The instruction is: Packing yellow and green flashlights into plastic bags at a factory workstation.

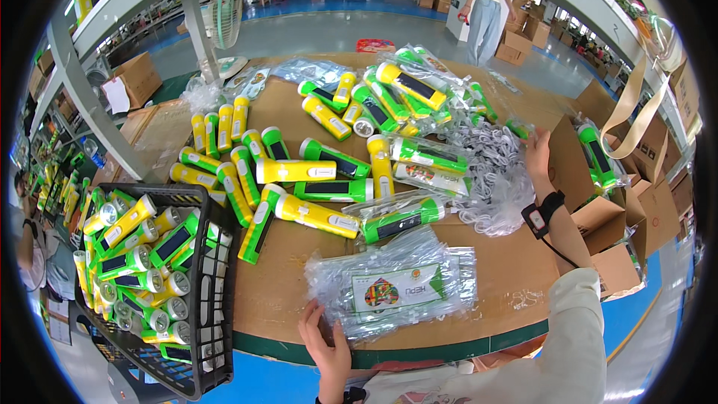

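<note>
My left hand is at the table's front edge, fingers apart, fingertips at the left edge of a stack of clear printed plastic bags. Reaching out to the right, my right hand has its fingers bent beside a pile of white cables. Close to those fingertips lies a green flashlight end in clear plastic; whatever the fingers grip is hidden. Beyond the bag stack lies a bagged green flashlight. Loose yellow and green flashlights are spread over the middle and left of the table.
A black basket full of flashlights stands at the left front. Open cardboard boxes adjoin the table's right side, one holding bagged flashlights. Metal frame posts and a fan rise behind. A person stands beyond.
</note>
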The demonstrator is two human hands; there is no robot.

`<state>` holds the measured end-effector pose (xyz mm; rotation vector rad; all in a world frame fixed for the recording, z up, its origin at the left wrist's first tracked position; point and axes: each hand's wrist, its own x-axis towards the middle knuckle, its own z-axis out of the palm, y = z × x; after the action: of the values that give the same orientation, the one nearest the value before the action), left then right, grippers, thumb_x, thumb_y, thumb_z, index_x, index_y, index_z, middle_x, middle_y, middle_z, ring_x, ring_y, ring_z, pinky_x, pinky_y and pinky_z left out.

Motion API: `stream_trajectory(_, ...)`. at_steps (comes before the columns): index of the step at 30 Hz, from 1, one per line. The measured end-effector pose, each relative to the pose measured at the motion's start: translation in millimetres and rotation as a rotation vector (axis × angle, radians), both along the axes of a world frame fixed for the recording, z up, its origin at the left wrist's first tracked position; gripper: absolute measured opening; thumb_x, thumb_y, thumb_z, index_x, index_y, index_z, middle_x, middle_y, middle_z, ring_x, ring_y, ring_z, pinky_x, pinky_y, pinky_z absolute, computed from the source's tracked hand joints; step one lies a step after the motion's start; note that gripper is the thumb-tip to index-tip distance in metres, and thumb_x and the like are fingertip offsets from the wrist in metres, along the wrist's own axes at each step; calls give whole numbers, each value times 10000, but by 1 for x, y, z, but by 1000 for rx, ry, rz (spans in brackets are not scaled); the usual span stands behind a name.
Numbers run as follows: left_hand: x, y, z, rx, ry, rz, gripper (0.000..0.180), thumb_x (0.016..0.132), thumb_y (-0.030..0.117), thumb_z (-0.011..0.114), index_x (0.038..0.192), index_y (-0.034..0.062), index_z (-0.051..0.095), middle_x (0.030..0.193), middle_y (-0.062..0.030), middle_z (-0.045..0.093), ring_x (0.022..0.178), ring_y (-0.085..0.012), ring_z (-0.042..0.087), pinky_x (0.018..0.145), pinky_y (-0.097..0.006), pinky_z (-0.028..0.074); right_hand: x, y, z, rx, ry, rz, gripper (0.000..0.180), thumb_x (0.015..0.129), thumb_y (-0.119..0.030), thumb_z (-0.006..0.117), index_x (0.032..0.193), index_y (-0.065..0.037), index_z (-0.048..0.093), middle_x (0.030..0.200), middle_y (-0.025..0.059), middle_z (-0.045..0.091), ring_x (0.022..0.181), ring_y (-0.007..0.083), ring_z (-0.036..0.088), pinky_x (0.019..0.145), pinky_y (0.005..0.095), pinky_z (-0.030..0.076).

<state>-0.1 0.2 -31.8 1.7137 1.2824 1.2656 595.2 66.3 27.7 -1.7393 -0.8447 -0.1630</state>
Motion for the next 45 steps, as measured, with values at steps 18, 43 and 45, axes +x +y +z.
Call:
stream_trajectory(18, -1, 2, 1, 2, 18, -5, 363, 800, -58, 629, 1155, 7, 591, 1326, -199, 519, 1190, -380, 514, 971, -415, 437, -195, 31, 39, -722, -856, 608, 801, 753, -129, 700, 1476, -102, 358, 1526, 171, 353, 1355, 379, 407, 1064, 534, 345)
stream_trajectory(43, 2, 2, 4, -10, 55, 26, 323, 823, -48, 611, 1142, -3, 602, 1307, -199, 533, 1180, -376, 531, 968, -415, 444, -62, 41, 80, -509, -359, -124, 551, 814, -181, 724, 1290, -73, 467, 1097, 265, 667, 1022, 441, 640, 849, 498, 514)
stream_trajectory(45, 3, 3, 2, -20, 5, 21, 311, 832, -49, 606, 1140, -7, 602, 1304, -200, 534, 1178, -373, 534, 968, -410, 444, 0, 46, 74, -445, -289, -165, 588, 816, -204, 730, 1315, -72, 449, 1123, 274, 658, 1034, 444, 636, 858, 502, 509)
